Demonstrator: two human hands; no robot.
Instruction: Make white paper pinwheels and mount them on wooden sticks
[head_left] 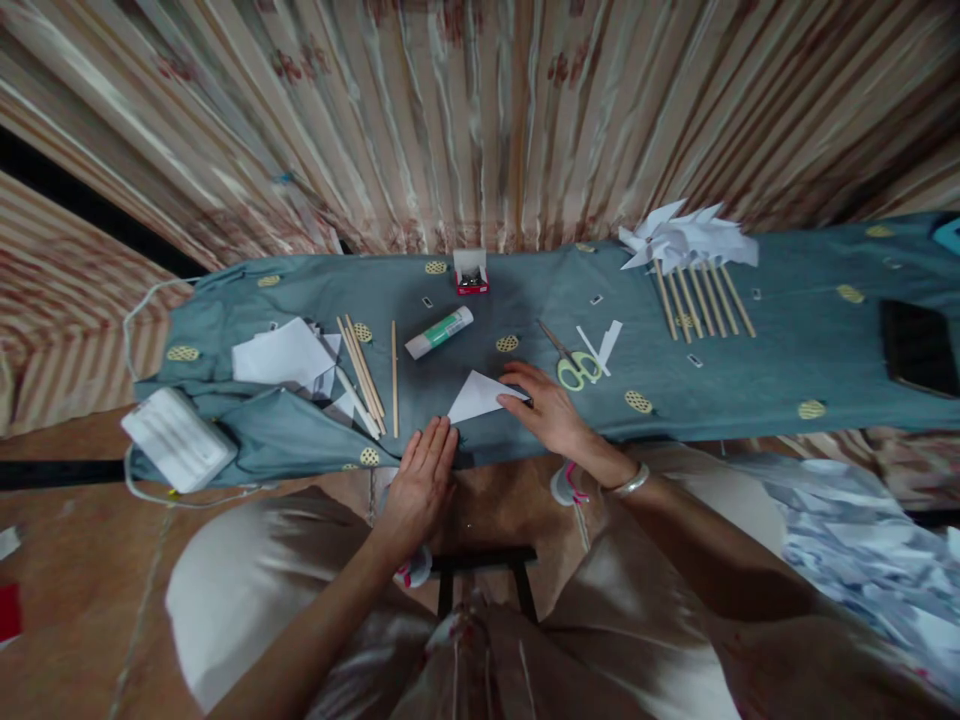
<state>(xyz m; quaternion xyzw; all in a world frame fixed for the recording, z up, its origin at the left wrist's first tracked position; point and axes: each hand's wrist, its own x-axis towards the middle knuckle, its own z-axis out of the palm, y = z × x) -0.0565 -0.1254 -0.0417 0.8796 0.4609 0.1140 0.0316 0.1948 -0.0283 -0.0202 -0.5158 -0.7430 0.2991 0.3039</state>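
Note:
A white paper folded into a triangle [480,396] lies on the cloth-covered table near its front edge. My left hand [421,480] has its fingers stretched out flat side by side, the tips at the triangle's left corner. My right hand [551,408] grips the right corner between thumb and fingers; that corner is partly hidden under it. Just right of this hand lie green-handled scissors [574,368] and white paper strips [604,346]. A glue stick [440,333] lies behind the triangle, with a small open red-and-white box [472,283] of metal pieces farther back.
Wooden sticks [362,370] and a pile of white paper [281,355] lie to the left, with a white corded box [178,438] at the table's end. Paper pinwheels on sticks [694,245] and a dark phone [919,345] are on the right. A curtain [480,130] hangs behind.

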